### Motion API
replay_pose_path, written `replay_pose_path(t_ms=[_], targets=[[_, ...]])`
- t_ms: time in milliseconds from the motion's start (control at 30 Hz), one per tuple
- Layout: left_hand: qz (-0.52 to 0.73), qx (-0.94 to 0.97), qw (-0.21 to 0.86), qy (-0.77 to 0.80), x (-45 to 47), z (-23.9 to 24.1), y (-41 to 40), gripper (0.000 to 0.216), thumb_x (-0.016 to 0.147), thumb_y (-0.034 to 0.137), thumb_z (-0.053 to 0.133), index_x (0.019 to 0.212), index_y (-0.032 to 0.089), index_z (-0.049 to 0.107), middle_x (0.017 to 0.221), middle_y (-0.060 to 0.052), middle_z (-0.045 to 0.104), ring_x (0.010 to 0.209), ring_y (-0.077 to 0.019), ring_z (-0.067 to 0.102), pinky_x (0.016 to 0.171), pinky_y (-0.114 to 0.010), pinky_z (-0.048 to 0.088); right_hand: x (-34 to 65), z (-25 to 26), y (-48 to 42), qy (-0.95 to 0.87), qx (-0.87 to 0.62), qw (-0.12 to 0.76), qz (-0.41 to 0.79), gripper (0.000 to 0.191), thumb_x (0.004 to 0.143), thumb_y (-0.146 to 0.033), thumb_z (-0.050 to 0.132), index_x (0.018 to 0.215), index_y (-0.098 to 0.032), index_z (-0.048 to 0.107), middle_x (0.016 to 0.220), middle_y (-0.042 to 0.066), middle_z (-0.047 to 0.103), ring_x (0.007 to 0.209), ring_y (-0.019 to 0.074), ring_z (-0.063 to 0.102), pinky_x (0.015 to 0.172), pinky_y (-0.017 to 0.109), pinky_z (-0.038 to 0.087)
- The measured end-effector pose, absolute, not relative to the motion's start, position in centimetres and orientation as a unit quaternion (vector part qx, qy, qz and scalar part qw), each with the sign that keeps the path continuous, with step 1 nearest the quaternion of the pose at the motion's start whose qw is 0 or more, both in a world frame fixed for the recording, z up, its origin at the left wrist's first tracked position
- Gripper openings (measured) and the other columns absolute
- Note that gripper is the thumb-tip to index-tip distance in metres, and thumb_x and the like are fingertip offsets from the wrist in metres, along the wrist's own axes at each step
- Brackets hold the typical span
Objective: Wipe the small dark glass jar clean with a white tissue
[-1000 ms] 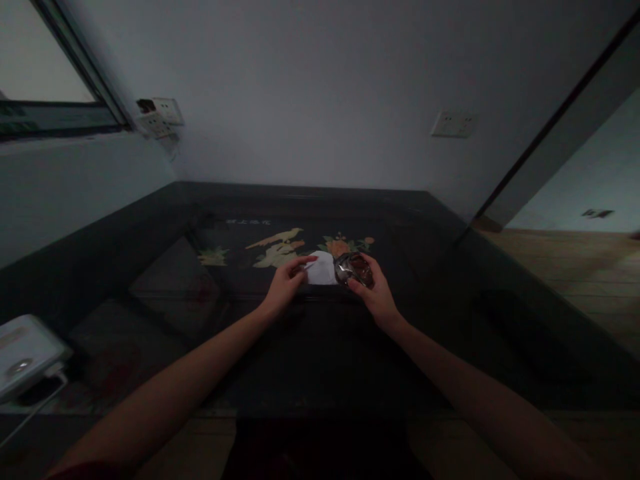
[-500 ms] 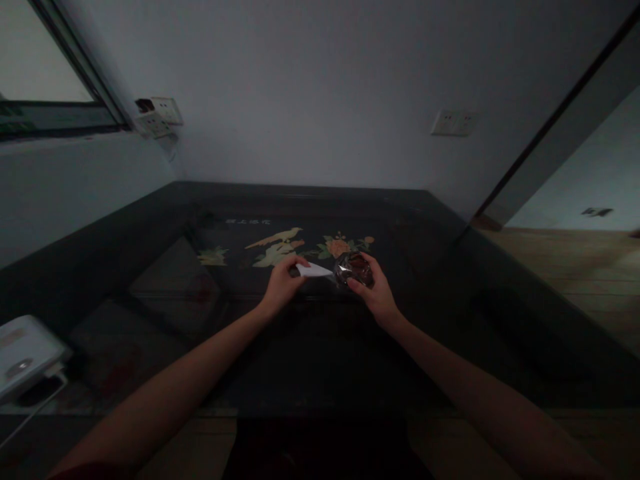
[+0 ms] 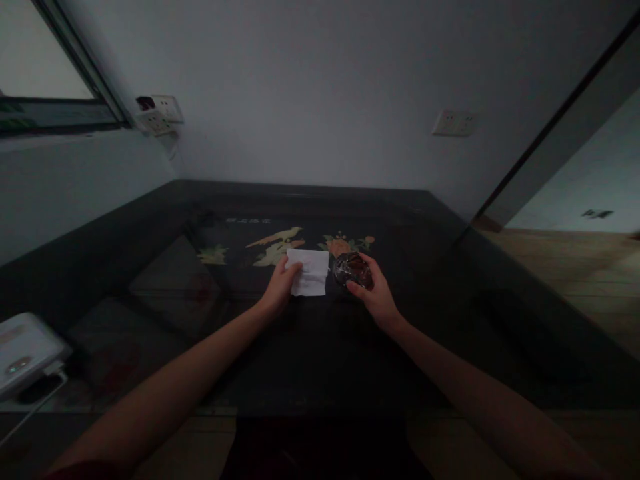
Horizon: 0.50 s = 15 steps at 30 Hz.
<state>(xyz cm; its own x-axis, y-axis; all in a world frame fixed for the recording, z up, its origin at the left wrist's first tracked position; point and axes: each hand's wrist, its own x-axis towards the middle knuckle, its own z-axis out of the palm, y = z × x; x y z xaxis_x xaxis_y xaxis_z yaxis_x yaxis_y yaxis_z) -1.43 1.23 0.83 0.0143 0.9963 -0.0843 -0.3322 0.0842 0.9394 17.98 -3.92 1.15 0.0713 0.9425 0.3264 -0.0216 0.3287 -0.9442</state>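
Pinched by its left edge, a small white paper [image 3: 311,273] with a crease across it is in my left hand [image 3: 281,283], its flat face turned up toward me. Just right of the paper, my right hand [image 3: 376,293] grips a dark brown, rounded thing in shiny clear wrapping [image 3: 350,270]. Thumb and fingers of that hand press on its right side. What is inside the wrapping is too dark to name. Both hands are over the middle of a dark glossy table [image 3: 320,360], and a narrow gap separates the paper from the wrapped thing.
A bird-and-flower picture [image 3: 280,243] shows on the tabletop beyond my hands. A white device [image 3: 30,350] with a cable sits at the left edge. Behind the table rises a wall with a socket plate [image 3: 454,123]; another outlet [image 3: 167,109] is by the window.
The white paper, seen nearly edge-on before, has been turned so its broad face shows. My left hand has shifted slightly left, while my right hand still grips the wrapped thing in nearly the same place.
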Motion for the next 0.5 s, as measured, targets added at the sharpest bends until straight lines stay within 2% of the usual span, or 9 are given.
replay_pose_path(t_ms=[100, 233, 367, 433, 500], targets=[[0.542, 0.344, 0.638, 0.425, -0.9, 1.7, 0.1, 0.026, 0.077, 0.016, 0.059, 0.103, 0.018, 0.06, 0.089, -0.004, 0.072, 0.074, -0.0194, 0.069, 0.073, -0.035, 0.057, 17.7, 1.0, -4.1, -0.552, -0.409, 0.593, 0.421, 0.071, 0.06, -0.042, 0.081, 0.121, -0.027, 0.049, 0.111, 0.008, 0.063, 0.103, 0.0272, 0.062, 0.094, 0.046, 0.048], [0.515, 0.331, 0.678, 0.407, -0.2, 2.6, -1.5, 0.021, 0.085, 0.026, 0.056, 0.099, 0.013, 0.065, 0.095, -0.01, 0.073, 0.083, -0.0228, 0.07, 0.08, -0.037, 0.056, 16.9, 1.0, -4.7, -0.557, -0.39, 0.582, 0.446, 0.071, 0.06, -0.038, 0.083, 0.121, -0.026, 0.049, 0.112, 0.007, 0.063, 0.104, 0.0268, 0.062, 0.093, 0.044, 0.049], [0.519, 0.404, 0.68, 0.324, 0.2, 2.3, -2.7, 0.043, 0.086, 0.044, 0.055, 0.117, 0.016, 0.064, 0.117, -0.011, 0.068, 0.107, -0.0263, 0.064, 0.098, -0.04, 0.047, 16.1, 1.2, -5.2, -0.547, -0.394, 0.584, 0.452, 0.066, 0.06, -0.035, 0.083, 0.118, -0.026, 0.051, 0.113, 0.006, 0.063, 0.103, 0.0254, 0.062, 0.094, 0.043, 0.047], [0.509, 0.48, 0.66, 0.274, 0.2, 1.9, -3.2, 0.05, 0.088, 0.05, 0.05, 0.126, 0.018, 0.06, 0.132, -0.009, 0.06, 0.122, -0.0274, 0.054, 0.107, -0.041, 0.038, 15.9, 1.4, -5.2, -0.538, -0.399, 0.588, 0.454, 0.065, 0.061, -0.034, 0.082, 0.117, -0.027, 0.051, 0.113, 0.005, 0.064, 0.103, 0.0251, 0.062, 0.095, 0.043, 0.047], [0.495, 0.574, 0.607, 0.238, 0.1, 1.6, -3.6, 0.055, 0.09, 0.055, 0.043, 0.132, 0.023, 0.056, 0.147, -0.006, 0.045, 0.136, -0.0277, 0.039, 0.114, -0.042, 0.029, 16.0, 1.4, -5.2, -0.533, -0.398, 0.588, 0.46, 0.064, 0.061, -0.034, 0.082, 0.117, -0.027, 0.051, 0.113, 0.005, 0.064, 0.104, 0.0251, 0.062, 0.096, 0.044, 0.046]])
